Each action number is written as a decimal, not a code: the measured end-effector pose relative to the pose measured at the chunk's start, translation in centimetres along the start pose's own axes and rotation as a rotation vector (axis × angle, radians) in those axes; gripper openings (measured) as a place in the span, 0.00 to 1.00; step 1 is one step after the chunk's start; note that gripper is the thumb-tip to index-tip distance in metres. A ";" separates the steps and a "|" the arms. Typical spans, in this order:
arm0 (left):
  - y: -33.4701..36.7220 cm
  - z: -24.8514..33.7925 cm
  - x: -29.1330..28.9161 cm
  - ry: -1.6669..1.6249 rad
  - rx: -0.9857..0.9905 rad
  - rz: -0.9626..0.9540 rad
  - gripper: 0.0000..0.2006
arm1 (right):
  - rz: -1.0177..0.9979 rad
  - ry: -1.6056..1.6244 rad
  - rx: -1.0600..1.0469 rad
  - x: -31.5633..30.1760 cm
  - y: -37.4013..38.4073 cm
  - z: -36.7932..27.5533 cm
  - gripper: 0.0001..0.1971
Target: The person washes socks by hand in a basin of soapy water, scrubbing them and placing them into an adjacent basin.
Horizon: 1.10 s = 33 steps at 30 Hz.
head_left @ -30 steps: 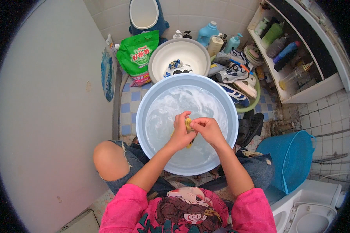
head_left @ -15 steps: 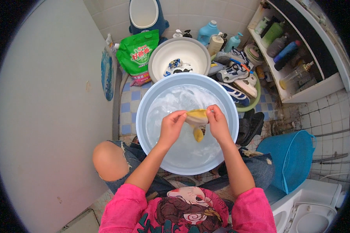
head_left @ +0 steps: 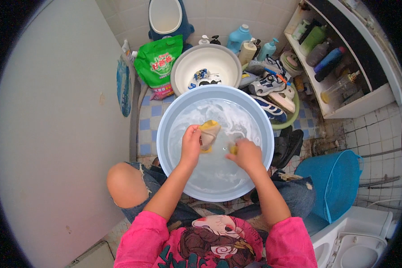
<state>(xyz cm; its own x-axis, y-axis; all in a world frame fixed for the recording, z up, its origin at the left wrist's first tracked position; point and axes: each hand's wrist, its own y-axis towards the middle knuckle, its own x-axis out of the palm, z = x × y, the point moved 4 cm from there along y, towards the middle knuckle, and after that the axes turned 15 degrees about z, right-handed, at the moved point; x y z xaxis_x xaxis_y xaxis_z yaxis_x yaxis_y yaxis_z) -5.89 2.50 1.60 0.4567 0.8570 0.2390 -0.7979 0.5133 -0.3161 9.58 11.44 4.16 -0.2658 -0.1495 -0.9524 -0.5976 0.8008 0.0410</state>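
Note:
A small grey-white sock (head_left: 208, 134) with yellow parts hangs over the water in a light-blue basin (head_left: 161, 134). My left hand (head_left: 190, 146) is closed on its edge, thumb and fingers pinching the cloth. To the right, over the water, my right hand (head_left: 248, 155) is apart from that sock, and its fingers are blurred by motion. A blurred yellow patch (head_left: 233, 149) shows beside its thumb and fingertips; whether the hand grips it I cannot tell. The water is cloudy with white suds (head_left: 245, 123).
Behind stands a pale basin (head_left: 178, 73) with patterned cloth in it. A green detergent bag (head_left: 158, 62) leans left, near a grey door panel (head_left: 58, 134). Shoes (head_left: 272, 85) fill a green basin at right; a blue bucket (head_left: 330, 183), toilet (head_left: 355, 250) and bottle shelf (head_left: 344, 105) stand farther right.
The sock was stretched between both hands; now only my left hand visibly holds it, slightly further left. My right hand has moved down and away from it. Suds have shifted.

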 end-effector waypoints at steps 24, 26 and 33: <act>-2.9 -0.8 2.6 0.123 0.217 -0.438 0.15 | -0.050 0.963 0.235 -0.7 1.6 0.2 0.06; -2.4 -1.6 2.3 0.318 0.262 -0.400 0.13 | -0.084 1.061 0.288 -1.1 1.7 0.0 0.06; -2.1 -2.6 2.1 0.343 0.081 -0.439 0.11 | -0.042 0.934 0.254 0.7 2.1 1.5 0.09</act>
<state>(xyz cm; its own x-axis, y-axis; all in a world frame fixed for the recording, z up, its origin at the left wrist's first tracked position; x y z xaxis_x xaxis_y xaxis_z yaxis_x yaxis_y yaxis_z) -2.25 3.31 0.39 0.8437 0.5365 0.0156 -0.5255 0.8316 -0.1795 9.26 13.85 3.16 -0.8076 -0.4935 -0.3229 -0.4681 0.8694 -0.1582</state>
